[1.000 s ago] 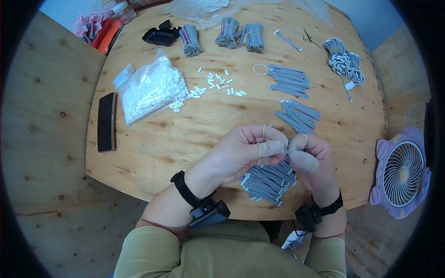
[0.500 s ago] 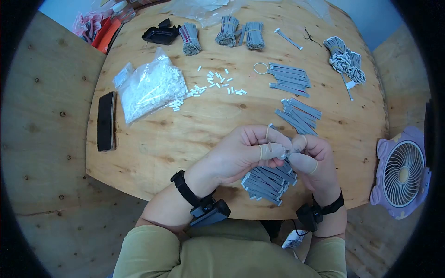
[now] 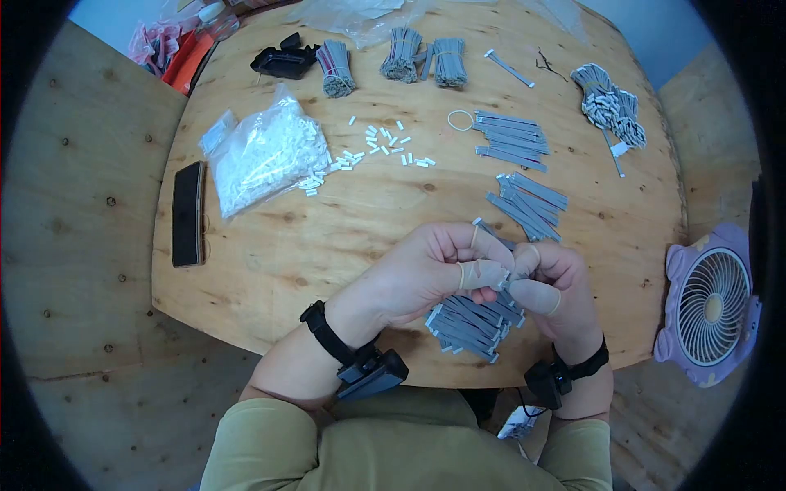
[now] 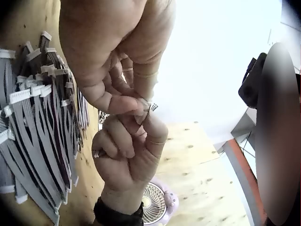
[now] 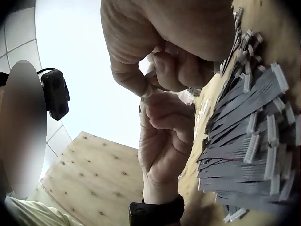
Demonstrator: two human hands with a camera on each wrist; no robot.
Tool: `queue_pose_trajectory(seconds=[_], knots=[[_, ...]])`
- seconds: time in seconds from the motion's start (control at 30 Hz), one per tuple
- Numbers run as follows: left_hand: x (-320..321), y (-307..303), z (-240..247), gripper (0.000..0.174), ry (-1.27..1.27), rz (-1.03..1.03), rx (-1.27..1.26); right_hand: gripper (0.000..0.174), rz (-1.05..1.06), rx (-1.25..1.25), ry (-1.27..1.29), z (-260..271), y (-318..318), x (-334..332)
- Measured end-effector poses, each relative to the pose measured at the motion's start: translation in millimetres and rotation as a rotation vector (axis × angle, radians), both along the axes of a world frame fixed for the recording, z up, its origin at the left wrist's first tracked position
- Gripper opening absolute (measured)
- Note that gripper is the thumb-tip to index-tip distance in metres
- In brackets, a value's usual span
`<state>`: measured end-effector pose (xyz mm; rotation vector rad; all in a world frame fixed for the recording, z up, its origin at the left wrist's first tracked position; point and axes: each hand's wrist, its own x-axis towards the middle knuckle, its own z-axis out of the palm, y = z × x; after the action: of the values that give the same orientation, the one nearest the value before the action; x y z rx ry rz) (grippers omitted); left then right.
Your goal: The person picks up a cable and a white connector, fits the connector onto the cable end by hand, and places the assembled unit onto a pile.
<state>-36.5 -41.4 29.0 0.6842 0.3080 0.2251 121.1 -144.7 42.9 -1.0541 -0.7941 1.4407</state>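
In the head view the left hand (image 3: 442, 266) and the right hand (image 3: 553, 282) meet fingertip to fingertip, with pale covers on thumbs and forefingers. Between them they pinch a grey ribbon cable (image 3: 494, 233) and its small white connector (image 3: 503, 282), mostly hidden by the fingers. Thin wire ends (image 4: 154, 107) stick out at the fingertips in the left wrist view. Below the hands lies a pile of grey cables with white connectors (image 3: 471, 326), also seen large in the right wrist view (image 5: 240, 141).
Further back are two loose cable groups (image 3: 512, 139) (image 3: 528, 204), tied bundles (image 3: 449, 64), a bag of white connectors (image 3: 266, 159) and scattered white connectors (image 3: 381, 143). A phone (image 3: 188, 214) lies at the left edge of the table (image 3: 368, 221); a purple fan (image 3: 711, 307) stands at the right.
The fingertips have shifted slightly, and the left thumb sits a little lower. More of the grey cable shows beyond the left hand than one second ago.
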Motion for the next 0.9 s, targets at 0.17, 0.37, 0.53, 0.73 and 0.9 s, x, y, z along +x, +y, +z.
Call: queue_pose_trajectory(seconds=[0.17, 0.37, 0.53, 0.73, 0.9], knots=[[-0.7, 0.1, 1.1, 0.015, 0.002, 0.017, 0.009, 0.012, -0.009, -0.017, -0.012, 0.4, 0.0, -0.1], [-1.7, 2.1, 0.9, 0.018, -0.004, 0.023, 0.045, 0.012, -0.037, -0.016, -0.071, -3.3, -1.1, 0.8], [-1.1, 1.6, 2.7, 0.019, 0.048, 0.058, 0.106, 0.009, -0.065, -0.023, -0.114, 0.3, -1.3, -0.9], [-0.6, 0.5, 8.7, 0.019, 0.095, 0.103, 0.216, 0.007, -0.091, -0.055, -0.235, 2.9, -1.7, -2.0], [-0.5, -0.8, 6.9, 0.019, 0.124, 0.138, 0.288, 0.006, -0.102, -0.071, -0.26, 3.3, -1.3, -3.4]])
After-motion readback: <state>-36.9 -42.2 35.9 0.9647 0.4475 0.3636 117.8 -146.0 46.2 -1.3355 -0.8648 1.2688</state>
